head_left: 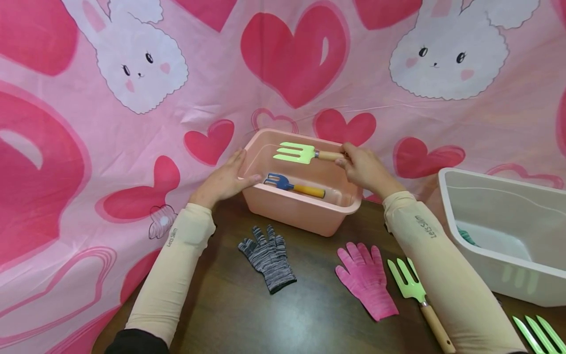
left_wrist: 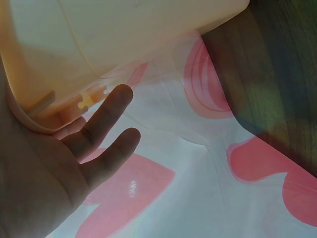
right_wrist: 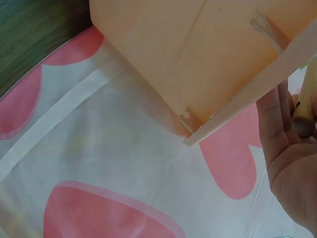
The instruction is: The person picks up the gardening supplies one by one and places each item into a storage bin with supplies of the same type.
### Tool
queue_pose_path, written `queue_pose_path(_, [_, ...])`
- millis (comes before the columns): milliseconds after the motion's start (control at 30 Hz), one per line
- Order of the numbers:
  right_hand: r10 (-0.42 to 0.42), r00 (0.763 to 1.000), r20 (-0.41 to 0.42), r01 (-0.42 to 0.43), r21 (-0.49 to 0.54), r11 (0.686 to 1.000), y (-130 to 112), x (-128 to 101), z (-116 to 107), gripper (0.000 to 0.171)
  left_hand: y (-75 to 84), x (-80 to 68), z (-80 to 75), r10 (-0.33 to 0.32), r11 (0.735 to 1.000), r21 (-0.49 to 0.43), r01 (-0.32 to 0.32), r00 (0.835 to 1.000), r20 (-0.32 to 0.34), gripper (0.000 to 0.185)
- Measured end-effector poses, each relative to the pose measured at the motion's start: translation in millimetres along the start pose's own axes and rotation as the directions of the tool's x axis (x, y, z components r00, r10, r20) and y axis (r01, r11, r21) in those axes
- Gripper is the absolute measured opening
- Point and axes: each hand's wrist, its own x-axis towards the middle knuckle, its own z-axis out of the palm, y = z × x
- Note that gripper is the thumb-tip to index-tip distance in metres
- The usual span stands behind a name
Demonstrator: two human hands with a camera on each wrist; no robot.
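My right hand (head_left: 364, 167) grips the wooden handle of a light-green garden hand fork (head_left: 300, 153) over the right part of a pink plastic basin (head_left: 292, 209). The handle's end (right_wrist: 303, 126) shows in the right wrist view, with fingers beside the basin rim. At the basin's left corner, my left hand (head_left: 223, 179) rests on the rim, thumb over the front edge. Its fingers (left_wrist: 106, 116) extend loosely outside the wall in the left wrist view. Inside the basin lies a small blue garden fork (head_left: 278, 181) with a yellow handle.
On the dark table (head_left: 283, 324) lie a grey glove (head_left: 268, 258), a pink glove (head_left: 367, 282) and another green hand fork (head_left: 411, 285). More green tines (head_left: 541, 334) show at lower right. A pale bin (head_left: 508, 270) at right holds something green (head_left: 467, 237). Heart-patterned cloth (head_left: 294, 54) hangs behind.
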Motion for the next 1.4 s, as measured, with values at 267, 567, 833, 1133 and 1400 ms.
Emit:
queue_pose_path(267, [0.036, 0.998, 0.054, -0.04, 0.075, 0.996, -3, 0, 0, 0.016, -0.7, -0.7, -0.5, -0.013, 1.0, 0.005, 0.013, 1.0, 0.003, 0.111])
queue_pose_path(567, [-0.035, 0.999, 0.015, 0.035, -0.021, 0.999, -3, 6, 3, 0.017, 1.9, -0.9, -1.0, -0.001, 1.0, 0.001, 0.001, 1.0, -0.007, 0.111])
queue_pose_path(833, [-0.051, 0.999, 0.018, 0.052, -0.063, 0.997, -6, 14, 7, 0.019, 5.1, -2.0, -1.1, 0.001, 1.0, 0.009, -0.001, 1.0, -0.01, 0.111])
queue_pose_path(1133, [-0.073, 0.997, 0.016, 0.074, -0.095, 0.993, -13, 21, 14, 0.018, 4.2, -3.4, 0.8, -0.019, 1.0, 0.003, 0.019, 1.0, 0.002, 0.113])
queue_pose_path(1400, [-0.071, 0.997, 0.02, 0.073, -0.092, 0.993, -15, 25, 17, 0.019, 3.6, -2.8, 0.2, -0.018, 1.0, 0.006, 0.019, 1.0, -0.003, 0.112])
